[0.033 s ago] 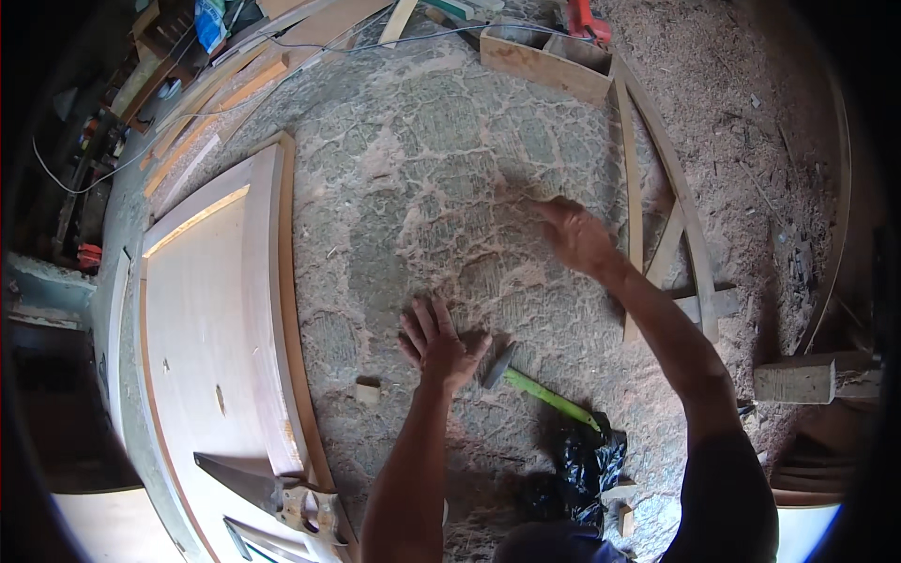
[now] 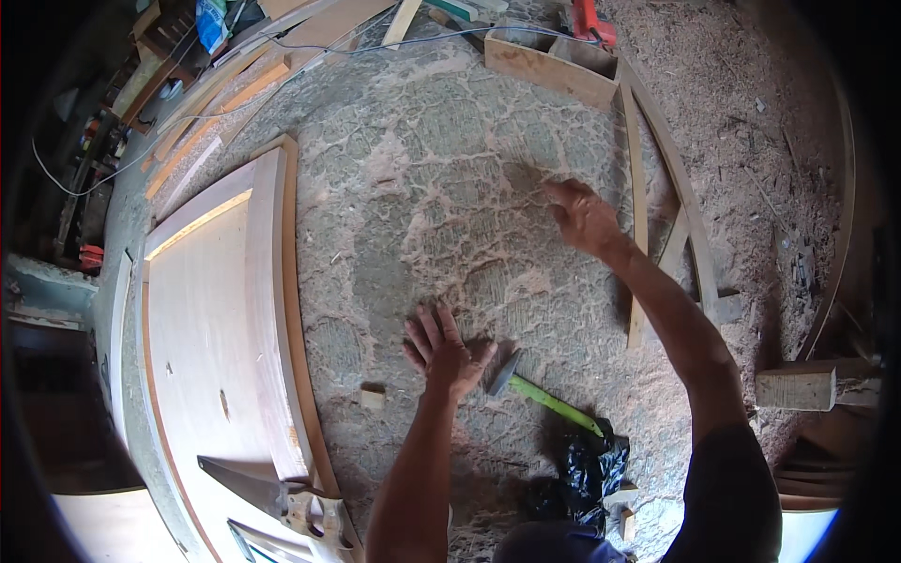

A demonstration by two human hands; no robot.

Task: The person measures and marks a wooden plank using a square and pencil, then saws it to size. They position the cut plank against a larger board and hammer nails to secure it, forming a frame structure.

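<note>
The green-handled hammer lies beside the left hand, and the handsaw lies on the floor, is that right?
No, the handsaw lies on the pale wooden panel, as the head view shows. The green-handled hammer does lie beside the left hand.

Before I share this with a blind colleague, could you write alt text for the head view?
A person's left hand is spread over a rough, dusty floor beside a green-handled hammer, while the loosely curled right hand is farther forward and to the right. A handsaw lies on a framed wooden panel at the left.
</note>
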